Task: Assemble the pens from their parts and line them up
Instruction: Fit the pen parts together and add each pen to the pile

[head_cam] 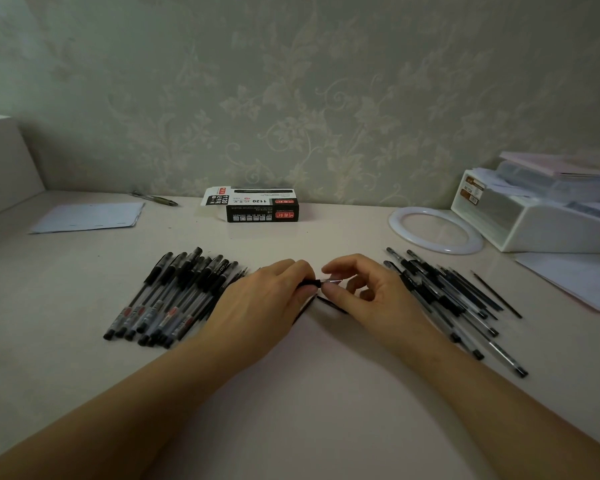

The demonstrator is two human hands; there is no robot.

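Observation:
My left hand [267, 296] grips a pen barrel with a black grip section [310, 282] at the table's middle. My right hand [364, 289] pinches the small metal tip piece [331, 280] at that barrel's front end. A thin black refill [331, 304] lies on the table just under my hands. Left of my hands lies a row of several capped black pens [177, 292], side by side. To the right is a loose heap of pen barrels and refills [454, 299].
A black pen box [262, 209] stands open at the back by the wall. A sheet of paper [90, 218] and a green pen [155, 198] lie back left. A white ring [433, 230], a white storage box [541, 216] and papers [582, 285] sit right.

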